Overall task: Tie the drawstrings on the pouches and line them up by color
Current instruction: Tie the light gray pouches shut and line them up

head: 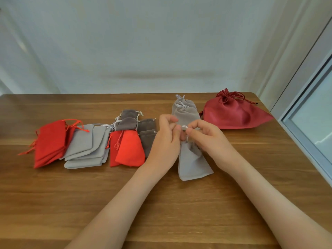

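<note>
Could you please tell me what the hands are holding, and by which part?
The left hand and the right hand each pinch the drawstring at the mouth of a light grey pouch. The pouch's body rests on the table.

Matt cloth grey pouch; satiny sheen on dark red bag; smooth wood-grain table.

No legible text or labels.

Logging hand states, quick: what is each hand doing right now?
Left hand: pinching the white drawstring of the light grey pouch.
Right hand: pinching the same drawstring.
</note>
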Demonstrator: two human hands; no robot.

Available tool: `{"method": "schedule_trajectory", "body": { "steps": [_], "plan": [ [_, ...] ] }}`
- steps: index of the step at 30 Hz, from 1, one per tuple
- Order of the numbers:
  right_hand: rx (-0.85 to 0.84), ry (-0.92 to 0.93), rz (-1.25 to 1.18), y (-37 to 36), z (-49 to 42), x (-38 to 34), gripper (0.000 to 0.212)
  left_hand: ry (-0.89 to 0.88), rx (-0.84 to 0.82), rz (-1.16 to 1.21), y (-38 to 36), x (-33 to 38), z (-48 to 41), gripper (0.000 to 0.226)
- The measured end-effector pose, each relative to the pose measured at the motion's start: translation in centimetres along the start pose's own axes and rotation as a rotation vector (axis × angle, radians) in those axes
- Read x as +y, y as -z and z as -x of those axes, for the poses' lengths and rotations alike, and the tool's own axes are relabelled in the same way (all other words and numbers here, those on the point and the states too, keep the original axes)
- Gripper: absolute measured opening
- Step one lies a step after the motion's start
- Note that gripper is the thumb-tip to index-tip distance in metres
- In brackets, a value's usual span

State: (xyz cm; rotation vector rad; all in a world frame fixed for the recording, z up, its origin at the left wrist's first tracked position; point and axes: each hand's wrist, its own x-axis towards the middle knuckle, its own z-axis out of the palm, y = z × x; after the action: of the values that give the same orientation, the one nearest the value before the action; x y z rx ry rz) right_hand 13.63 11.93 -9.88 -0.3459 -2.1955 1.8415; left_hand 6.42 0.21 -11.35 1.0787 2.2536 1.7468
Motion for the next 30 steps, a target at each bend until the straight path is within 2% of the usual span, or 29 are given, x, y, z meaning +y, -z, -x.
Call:
{"method": "schedule_trajectory", "body": {
  "steps": [4,9,12,14,19,23,27,30],
  "plan": [
    [-0.012,-0.033,-0.117,-0.2,0.0,-0.2,0.012,0.023,-0.003,-0.043,0.0,-0.1,0.0,0.002],
    [0.05,-0.066,-0.217,-0.7,-0.1,-0.3,0.007,0.204,0.035,0.148,0.1,-0.1,-0.2,0.016],
    [0.092,-0.055,-0.209,-0.9,-0.1,-0.1,0.008,0.349,0.003,0.215,0.1,-0.1,-0.2,0.025],
    [0.105,-0.041,-0.216,-1.0,-0.1,0.0,0.013,0.379,-0.019,0.253,0.2,0.0,-0.3,0.028],
    [0.074,0.071,-0.15,-0.9,0.0,0.2,0.021,0.344,-0.049,0.292,0.6,0.2,-0.3,0.034],
    [0.085,0.17,0.055,-0.6,0.0,0.6,0.022,0.328,-0.121,0.254,1.0,0.1,-0.2,0.019],
    [0.116,0.203,0.167,-0.2,0.0,0.7,0.016,0.323,-0.188,0.206,1.4,0.3,-0.1,0.01],
    [0.118,0.211,0.174,-0.3,0.2,0.7,0.003,0.28,-0.179,0.144,1.4,0.1,0.0,0.01]
  ]
}}
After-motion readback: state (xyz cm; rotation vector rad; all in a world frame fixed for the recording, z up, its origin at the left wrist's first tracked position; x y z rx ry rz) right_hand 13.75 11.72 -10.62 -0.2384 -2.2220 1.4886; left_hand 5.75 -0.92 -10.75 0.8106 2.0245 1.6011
